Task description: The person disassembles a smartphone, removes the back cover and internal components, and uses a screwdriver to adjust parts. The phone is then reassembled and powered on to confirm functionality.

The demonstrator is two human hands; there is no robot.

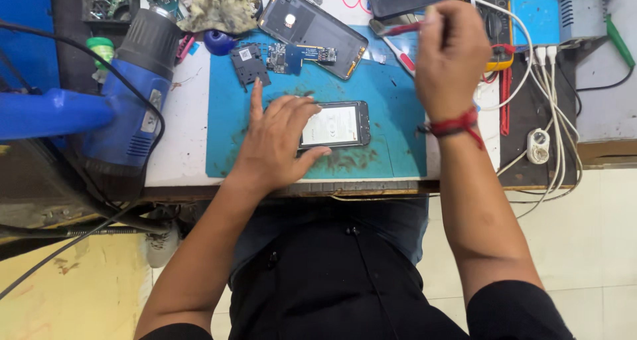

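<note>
Pressing down with fingers spread flat, the left hand (275, 141) covers the left end of a small phone (335, 124) that lies screen-up at the centre of the blue work mat (391, 108); the thumb rests along the phone's lower edge and nothing is clasped. The right hand (448, 58), raised in the upper right of the frame with a red thread at the wrist, is closed around a thin red-handled tool (398, 29) that points left. Above the phone lie a dark back cover (312, 28), a small circuit board (277, 58) and a black plate (249, 63). At upper left sits an open parts tray (106, 1) holding small metal bits, beside a blue heat gun (126, 108).
</note>
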